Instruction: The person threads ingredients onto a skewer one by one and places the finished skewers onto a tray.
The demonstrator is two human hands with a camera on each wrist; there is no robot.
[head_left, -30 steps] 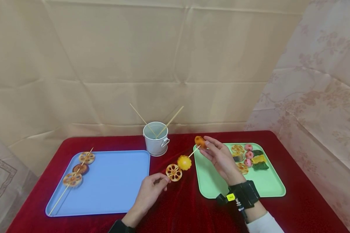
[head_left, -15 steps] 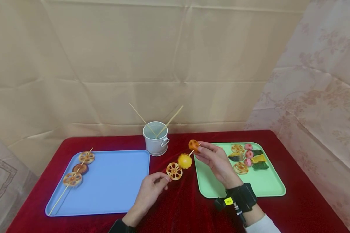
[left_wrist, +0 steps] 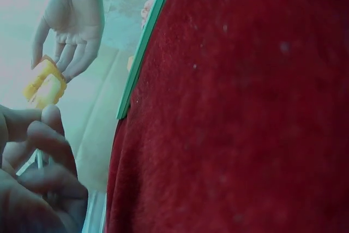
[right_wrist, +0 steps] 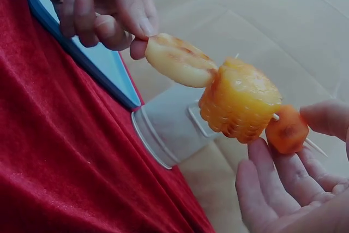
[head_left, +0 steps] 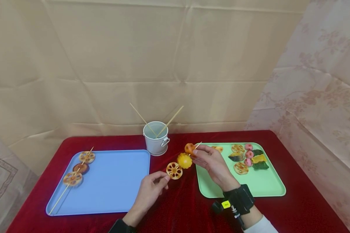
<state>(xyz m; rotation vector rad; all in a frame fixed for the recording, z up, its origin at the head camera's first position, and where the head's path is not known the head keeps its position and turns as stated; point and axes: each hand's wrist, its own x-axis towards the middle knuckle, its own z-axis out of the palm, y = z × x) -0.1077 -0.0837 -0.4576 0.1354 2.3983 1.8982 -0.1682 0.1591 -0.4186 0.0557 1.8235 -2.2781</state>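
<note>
My left hand [head_left: 151,191] pinches a thin wooden skewer [head_left: 199,144] just below a lotus root slice [head_left: 174,171]. Above that slice a yellow corn piece [head_left: 184,160] is threaded on it. An orange, carrot-like piece [head_left: 189,148] with a brown scorch mark sits near the upper end, held between the thumb and fingers of my right hand [head_left: 217,165]. In the right wrist view the skewer's tip comes out beyond the orange piece [right_wrist: 286,129], which lies close to the corn [right_wrist: 240,99]. Much of the skewer's lower part is hidden by my left hand.
A loaded skewer with lotus slices and a brown round piece [head_left: 80,168] lies on the blue tray [head_left: 113,181]. Behind, a white bucket [head_left: 156,147] holds bare skewers. The green tray [head_left: 268,187] bears lotus slices, pink balls [head_left: 249,155] and green and yellow pieces.
My right hand has moved left and slightly down, sliding the orange piece along the skewer to the corn. The tip now shows past it. My left hand is nearly still.
</note>
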